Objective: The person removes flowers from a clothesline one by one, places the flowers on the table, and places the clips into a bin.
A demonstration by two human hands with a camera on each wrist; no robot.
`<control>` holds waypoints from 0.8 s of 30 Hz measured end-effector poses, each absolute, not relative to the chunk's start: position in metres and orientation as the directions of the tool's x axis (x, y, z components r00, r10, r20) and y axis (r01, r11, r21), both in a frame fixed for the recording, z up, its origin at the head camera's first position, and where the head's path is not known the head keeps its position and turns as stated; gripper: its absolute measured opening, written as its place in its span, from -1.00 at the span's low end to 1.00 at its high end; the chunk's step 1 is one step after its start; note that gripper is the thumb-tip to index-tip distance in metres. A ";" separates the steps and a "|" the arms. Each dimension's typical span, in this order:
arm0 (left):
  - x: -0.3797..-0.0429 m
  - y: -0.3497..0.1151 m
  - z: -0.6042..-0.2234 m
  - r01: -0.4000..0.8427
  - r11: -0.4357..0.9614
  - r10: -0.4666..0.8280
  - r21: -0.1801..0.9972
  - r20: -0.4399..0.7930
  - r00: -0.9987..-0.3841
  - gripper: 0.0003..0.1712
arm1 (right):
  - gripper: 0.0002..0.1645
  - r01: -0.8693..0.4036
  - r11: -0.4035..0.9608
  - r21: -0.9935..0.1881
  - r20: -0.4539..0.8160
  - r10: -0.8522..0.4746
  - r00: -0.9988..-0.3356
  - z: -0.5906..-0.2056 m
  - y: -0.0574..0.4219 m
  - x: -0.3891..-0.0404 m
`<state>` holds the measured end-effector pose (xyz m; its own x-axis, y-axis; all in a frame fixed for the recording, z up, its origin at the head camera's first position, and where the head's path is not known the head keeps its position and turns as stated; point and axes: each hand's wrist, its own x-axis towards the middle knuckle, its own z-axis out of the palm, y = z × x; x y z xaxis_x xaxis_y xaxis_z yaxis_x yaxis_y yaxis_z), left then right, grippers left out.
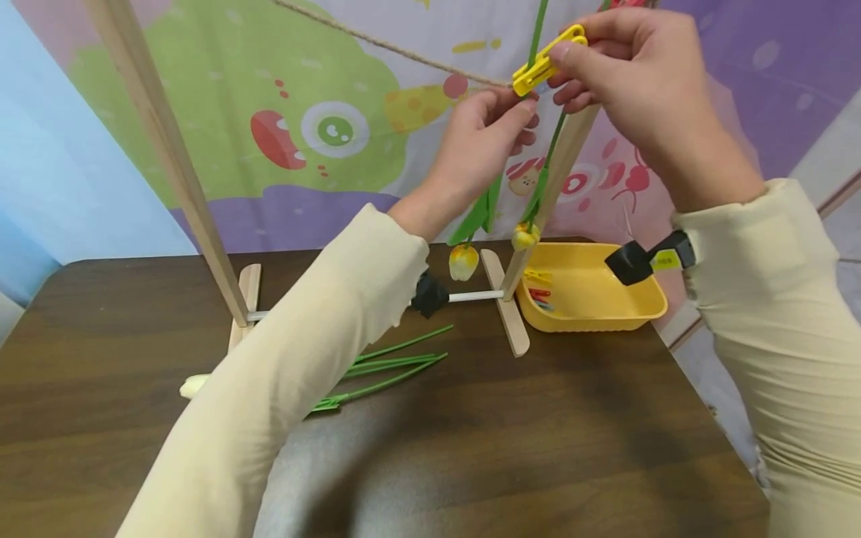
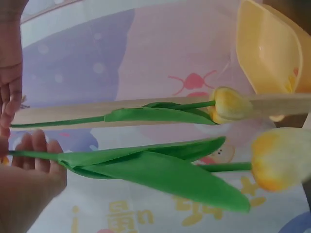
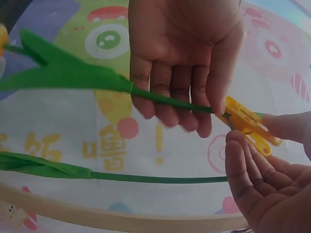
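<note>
The left hand (image 1: 480, 138) pinches the green stem of a yellow-white artificial tulip (image 1: 464, 263), which hangs head down; the stem crosses its fingers in the left wrist view. Between thumb and fingers, the right hand (image 1: 652, 82) holds a yellow clothespin (image 1: 548, 60) by its handle end. The clothespin's tip meets the stem and the twine (image 1: 403, 52) beside the left fingertips; whether it clamps both I cannot tell. A second tulip (image 1: 526, 236) hangs upside down just to the right, its upper stem partly hidden behind the right hand.
A wooden frame with a left post (image 1: 168, 164) and right post (image 1: 572, 149) stands on the brown table (image 1: 538, 448). At right sits a yellow basin (image 1: 605, 324) with several clothespins (image 1: 539, 293). Green stems (image 1: 397, 366) lie on the table, partly under the left sleeve.
</note>
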<state>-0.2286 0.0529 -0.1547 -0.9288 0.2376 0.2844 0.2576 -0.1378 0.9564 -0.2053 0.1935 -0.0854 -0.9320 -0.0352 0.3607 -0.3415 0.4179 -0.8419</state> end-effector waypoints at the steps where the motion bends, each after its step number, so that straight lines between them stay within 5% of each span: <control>1: -0.229 0.053 -0.155 0.248 -0.166 0.244 0.954 0.283 -0.927 -0.68 | -0.57 -0.345 0.408 -0.845 0.362 -0.035 -0.931 -0.085 0.194 -0.205; 16: -0.230 0.052 -0.152 0.203 -0.282 0.297 0.938 0.287 -0.911 -0.67 | -0.60 -0.370 0.279 -0.886 0.377 -0.033 -0.926 -0.089 0.200 -0.205; 24: -0.227 0.052 -0.151 0.272 -0.203 0.305 0.940 0.325 -0.895 -0.70 | -0.72 -0.438 0.159 -0.885 0.436 -0.045 -0.899 -0.095 0.201 -0.203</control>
<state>-0.2267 0.0524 -0.1509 -0.8951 0.3051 0.3252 0.2725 -0.2031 0.9405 -0.2027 0.2009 -0.0947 -0.8986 -0.0448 0.4364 -0.4377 0.1586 -0.8850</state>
